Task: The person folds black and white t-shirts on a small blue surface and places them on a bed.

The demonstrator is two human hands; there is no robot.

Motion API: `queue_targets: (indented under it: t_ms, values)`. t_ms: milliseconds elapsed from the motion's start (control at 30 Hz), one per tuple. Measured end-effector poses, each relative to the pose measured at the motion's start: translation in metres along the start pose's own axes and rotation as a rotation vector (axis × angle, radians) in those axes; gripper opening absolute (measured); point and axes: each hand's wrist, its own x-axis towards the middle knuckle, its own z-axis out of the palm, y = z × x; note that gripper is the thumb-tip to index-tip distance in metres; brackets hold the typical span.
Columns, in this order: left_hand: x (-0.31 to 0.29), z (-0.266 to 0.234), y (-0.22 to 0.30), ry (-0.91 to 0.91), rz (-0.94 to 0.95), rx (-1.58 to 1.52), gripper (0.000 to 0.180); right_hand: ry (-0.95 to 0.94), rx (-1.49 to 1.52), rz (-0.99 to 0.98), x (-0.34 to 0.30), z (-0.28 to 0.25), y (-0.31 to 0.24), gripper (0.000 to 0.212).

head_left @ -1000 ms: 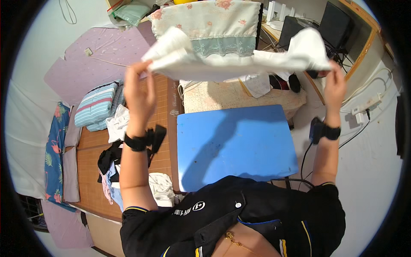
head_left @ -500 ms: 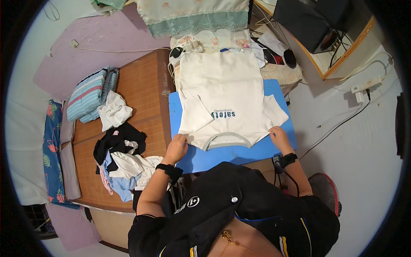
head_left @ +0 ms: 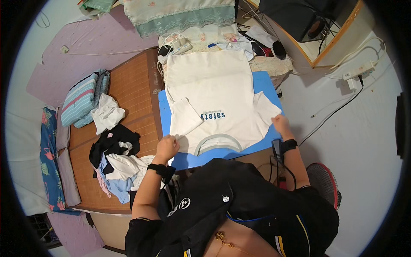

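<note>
A white T-shirt (head_left: pixel 209 81) with a grey collar and dark printing lies flat on a blue tabletop (head_left: pixel 267 85), its neck end toward me. Its left sleeve is folded inward over the body; the right sleeve sticks out to the side. My left hand (head_left: pixel 167 148) pinches the shirt's edge at the near left, by the folded sleeve. At the right, my right hand (head_left: pixel 281 124) has its fingers closed on the end of the right sleeve. Black bands circle both my wrists.
Left of the table, a bed with a brown mat (head_left: pixel 132 81) holds a heap of clothes (head_left: pixel 117 158) and a folded striped quilt (head_left: pixel 81 98). A fan (head_left: pixel 323 184) stands at the right, near a power strip (head_left: pixel 358 70) with cables on the wall. Behind the shirt lie a white power strip and cables (head_left: pixel 180 45).
My right hand has moved from the shirt's near right shoulder to the sleeve end, and that sleeve now extends toward it. My left hand stays at the near left edge. The view has shifted slightly.
</note>
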Motion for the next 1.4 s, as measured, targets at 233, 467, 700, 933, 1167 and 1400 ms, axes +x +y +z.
queue_targets:
  t_ms: [233,467,700,933,1167,1400]
  values:
    - [0.036,0.034,0.016,0.156,0.183,0.019,0.034,0.479,0.015,0.128,0.047,0.041,0.051,0.036]
    - [0.040,0.051,0.007,0.265,0.161,0.072,0.027,0.129,1.115,0.582,0.043,0.013,0.046,0.017]
    - [0.034,0.054,0.001,0.298,0.216,0.017,0.025,0.192,1.012,0.571,0.021,0.011,0.046,0.012]
    - [0.029,0.050,-0.010,0.256,0.231,-0.028,0.023,0.154,0.856,0.012,0.016,-0.004,-0.062,0.014]
    - [0.025,0.051,-0.005,0.271,0.238,-0.051,0.017,-0.555,0.213,-0.636,-0.044,0.050,-0.134,0.025]
    - [0.020,0.055,-0.012,0.296,0.266,-0.043,0.015,-0.490,0.216,-0.413,-0.036,0.038,-0.105,0.027]
